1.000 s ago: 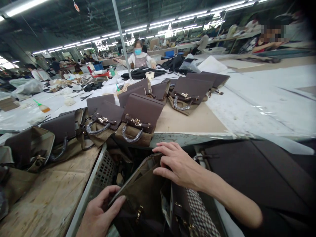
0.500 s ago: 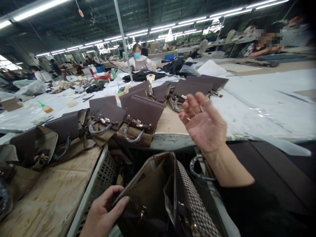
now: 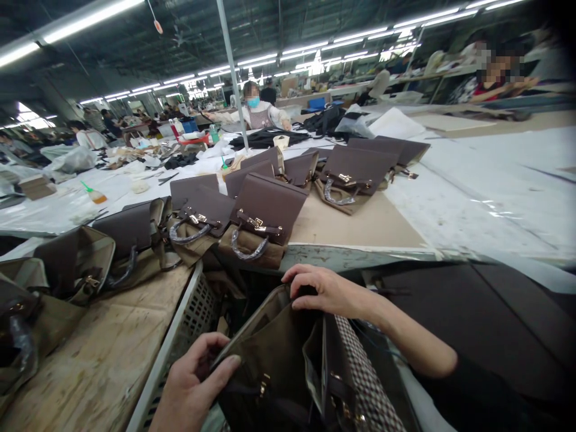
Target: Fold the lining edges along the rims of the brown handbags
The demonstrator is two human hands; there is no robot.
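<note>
An open dark brown bag (image 3: 270, 342) with an olive lining is held up at the bottom centre, its gold clasps near the lower edge. My left hand (image 3: 193, 378) grips the bag's left edge, thumb on the inner side and fingers behind. At the top rim, my right hand (image 3: 321, 291) has its fingers curled over the bag's far corner, thumb inside. Checked cloth (image 3: 366, 372) shows along the bag's right side.
Several brown bags with wrapped handles (image 3: 265, 210) lie across the worktable. A perforated crate (image 3: 191, 318) stands left of my bag, beside a wooden board (image 3: 103, 336). Dark panels (image 3: 472, 312) are at right. A masked person (image 3: 261, 111) sits across the table.
My right hand has come down from above the table, where it was raised and open, onto the bag's top rim. My left hand keeps its hold. The view has shifted slightly.
</note>
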